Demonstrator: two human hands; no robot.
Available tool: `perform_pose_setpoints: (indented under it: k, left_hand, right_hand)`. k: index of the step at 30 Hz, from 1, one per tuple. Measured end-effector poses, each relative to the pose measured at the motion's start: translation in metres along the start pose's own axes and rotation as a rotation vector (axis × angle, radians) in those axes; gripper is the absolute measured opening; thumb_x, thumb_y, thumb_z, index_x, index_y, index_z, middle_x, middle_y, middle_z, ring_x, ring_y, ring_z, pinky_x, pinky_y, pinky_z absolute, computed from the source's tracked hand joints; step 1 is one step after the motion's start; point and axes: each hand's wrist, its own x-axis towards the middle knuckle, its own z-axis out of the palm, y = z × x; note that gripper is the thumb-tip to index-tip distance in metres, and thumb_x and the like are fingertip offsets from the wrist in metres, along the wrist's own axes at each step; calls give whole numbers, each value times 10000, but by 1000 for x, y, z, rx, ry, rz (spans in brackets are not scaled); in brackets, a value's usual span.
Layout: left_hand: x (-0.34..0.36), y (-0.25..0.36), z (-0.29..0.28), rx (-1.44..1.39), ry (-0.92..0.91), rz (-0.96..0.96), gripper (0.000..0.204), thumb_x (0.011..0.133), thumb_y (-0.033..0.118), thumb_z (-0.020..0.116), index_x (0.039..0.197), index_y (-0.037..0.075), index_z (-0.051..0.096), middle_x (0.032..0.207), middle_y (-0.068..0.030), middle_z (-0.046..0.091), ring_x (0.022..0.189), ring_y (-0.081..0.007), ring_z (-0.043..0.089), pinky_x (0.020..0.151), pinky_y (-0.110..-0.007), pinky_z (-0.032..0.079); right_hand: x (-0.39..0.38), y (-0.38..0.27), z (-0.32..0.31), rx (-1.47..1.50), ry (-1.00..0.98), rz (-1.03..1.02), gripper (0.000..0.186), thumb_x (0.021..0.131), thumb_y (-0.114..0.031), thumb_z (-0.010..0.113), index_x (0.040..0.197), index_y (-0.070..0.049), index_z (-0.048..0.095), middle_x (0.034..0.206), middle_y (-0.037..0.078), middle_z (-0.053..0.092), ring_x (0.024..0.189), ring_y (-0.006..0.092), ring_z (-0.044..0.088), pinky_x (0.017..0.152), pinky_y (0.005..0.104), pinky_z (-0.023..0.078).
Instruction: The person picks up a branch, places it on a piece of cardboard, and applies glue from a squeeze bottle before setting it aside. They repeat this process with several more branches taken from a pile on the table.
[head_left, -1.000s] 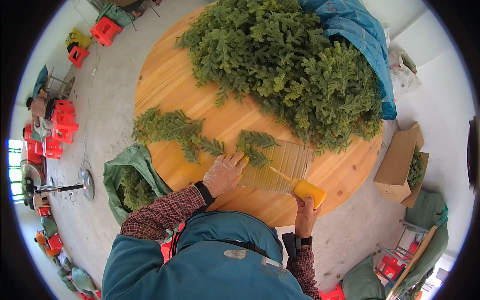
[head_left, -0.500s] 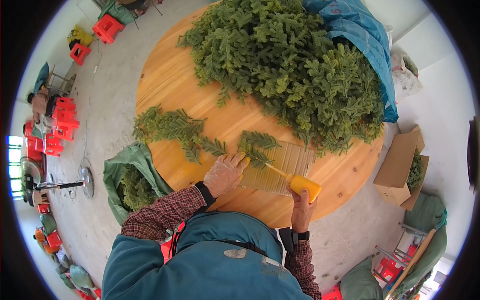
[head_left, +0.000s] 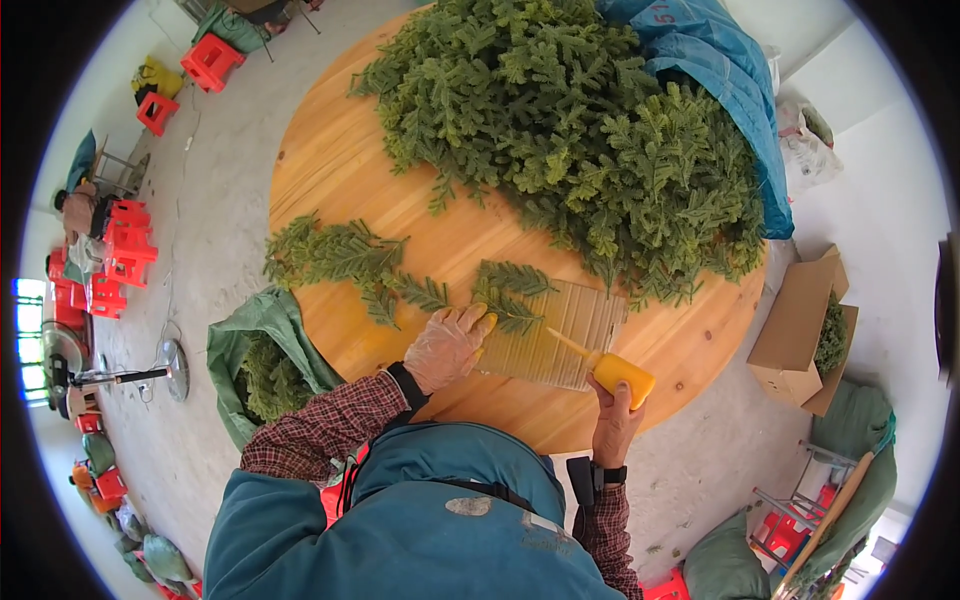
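Left hand (head_left: 445,350): grip pinching green sprig (head_left: 515,313), over cardboard (head_left: 556,368) on worktop (head_left: 335,160) | sprig looks light, springy; stem's the place to hold | right hand (head_left: 615,425): grip round yellow bottle (head_left: 625,380), likely soft-walled, best squeezed mid-body

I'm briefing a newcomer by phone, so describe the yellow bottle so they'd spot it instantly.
Find the big round wooden table, then the ribbed cardboard sheet on its near side. By that sheet's lower right corner, the person's right hand holds the yellow bottle. Its smooth body and long, thin nozzle set it apart from the feathery green sprigs nearby.
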Motion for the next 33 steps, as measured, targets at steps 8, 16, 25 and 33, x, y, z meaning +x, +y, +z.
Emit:
perform_pose_setpoints:
  k: [8,16,25,33]
  left_hand:
    - [5,10,-20,-88,61,-30,528,851,210,617,1343,56,507,1276,-156,523,1181,-300,508,991,-439,391]
    - [40,27,1,240,163,119,398,886,209,577,1267,97,561,1164,-95,573,1132,-258,528,1087,-469,315]
    - [6,-38,-24,389,17,-57,433,902,225,556,1304,66,539,1197,-128,571,1210,-297,486,1131,-503,261]
    - [17,-48,-59,294,-78,-203,576,905,291,569,1400,16,470,1350,-179,495,1307,-343,401,1155,-526,231]
  right_hand:
    - [-5,-13,-15,-2,11,-83,417,1012,-271,543,1298,21,460,1261,172,587,1121,299,637,1001,413,532]
    - [-6,0,-22,245,-5,49,484,999,-358,558,1317,1,491,1288,153,603,1104,275,655,1005,391,528]
    - [-9,20,-29,361,-68,158,463,1002,-343,558,1321,-12,505,1291,142,607,1108,258,654,1009,383,529]
    - [-9,15,-28,334,-75,152,449,1002,-328,557,1318,-13,503,1282,141,613,1103,257,656,1003,389,533]
